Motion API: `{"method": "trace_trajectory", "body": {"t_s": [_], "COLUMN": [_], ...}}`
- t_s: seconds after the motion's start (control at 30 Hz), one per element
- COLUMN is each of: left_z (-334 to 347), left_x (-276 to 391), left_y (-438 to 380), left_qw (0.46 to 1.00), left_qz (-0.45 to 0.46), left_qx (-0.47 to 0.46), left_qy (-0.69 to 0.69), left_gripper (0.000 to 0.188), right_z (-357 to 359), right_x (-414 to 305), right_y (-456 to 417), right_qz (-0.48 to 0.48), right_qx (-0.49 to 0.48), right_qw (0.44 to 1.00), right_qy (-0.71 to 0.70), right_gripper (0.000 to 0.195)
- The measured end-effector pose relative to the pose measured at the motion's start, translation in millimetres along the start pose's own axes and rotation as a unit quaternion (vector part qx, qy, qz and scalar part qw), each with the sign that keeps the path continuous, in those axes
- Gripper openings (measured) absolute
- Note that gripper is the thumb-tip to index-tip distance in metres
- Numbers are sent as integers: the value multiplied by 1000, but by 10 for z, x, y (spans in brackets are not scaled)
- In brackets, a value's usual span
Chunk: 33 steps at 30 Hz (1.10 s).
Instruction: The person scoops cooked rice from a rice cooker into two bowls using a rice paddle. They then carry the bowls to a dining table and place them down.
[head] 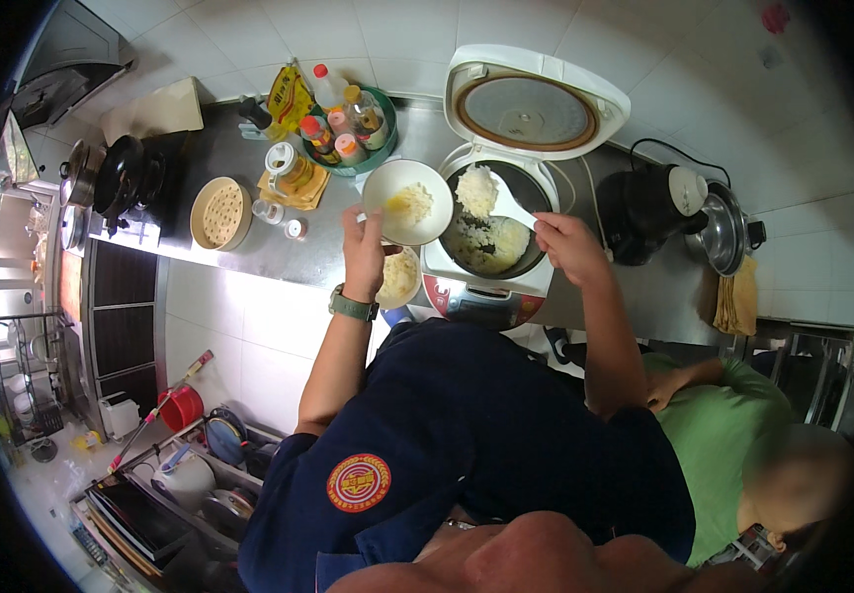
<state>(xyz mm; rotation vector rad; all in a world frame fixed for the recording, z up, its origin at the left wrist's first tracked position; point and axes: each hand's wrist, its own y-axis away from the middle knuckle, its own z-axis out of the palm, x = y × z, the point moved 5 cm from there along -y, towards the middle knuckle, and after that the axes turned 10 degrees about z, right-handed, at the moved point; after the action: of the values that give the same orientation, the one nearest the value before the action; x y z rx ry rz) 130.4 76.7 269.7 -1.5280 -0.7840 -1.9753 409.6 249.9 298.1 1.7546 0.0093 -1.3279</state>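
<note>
My left hand (365, 250) grips a white bowl (427, 222) by its rim, left of the open rice cooker. Some cooked rice (414, 204) lies inside the bowl. In my right hand (569, 243) is the handle of a white rice paddle (514, 207). A clump of rice (476, 191) rests on the paddle's blade, over the cooker's dark inner pot (527, 184). More rice (497, 241) lies at the front of that pot. The cooker's lid (527, 107) stands raised behind. Partly hidden below the held bowl is a second bowl of rice (399, 280).
A green basket (386, 141) of sauce bottles, a glass jug (290, 164) and a round steamer (221, 213) stand left on the steel counter (264, 256). To the right are a black appliance (638, 211) and a metal basin (720, 230). A person in a green shirt (716, 445) is close on my right.
</note>
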Motion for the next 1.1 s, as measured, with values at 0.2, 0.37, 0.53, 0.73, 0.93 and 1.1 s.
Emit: {"method": "trace_trajectory", "body": {"t_s": [0.2,0.37,0.53,0.73,0.93,1.1], "left_z": [402,476,439,390,293,238], "left_x": [-35,-94,-117,-155,-157,-154], "left_y": [39,66,54,58,95,120], "left_qw": [998,995,994,995,996,997], "left_qz": [-30,-37,-42,-46,-46,-38], "left_qx": [-48,-66,-70,-53,-33,-17], "left_qy": [23,69,79,76,66,60], "left_gripper": [40,42,42,39,39,39], "right_z": [508,439,187,-133,-110,237], "right_x": [-657,-717,-674,-723,-574,-278], "right_y": [519,568,494,218,-421,-1026], "right_qz": [-305,-293,-191,-147,-256,-176], "right_qx": [129,159,148,176,142,175], "right_qw": [868,870,940,937,747,629], "right_qy": [371,364,241,264,596,736], "right_gripper": [28,27,30,32,20,21]}}
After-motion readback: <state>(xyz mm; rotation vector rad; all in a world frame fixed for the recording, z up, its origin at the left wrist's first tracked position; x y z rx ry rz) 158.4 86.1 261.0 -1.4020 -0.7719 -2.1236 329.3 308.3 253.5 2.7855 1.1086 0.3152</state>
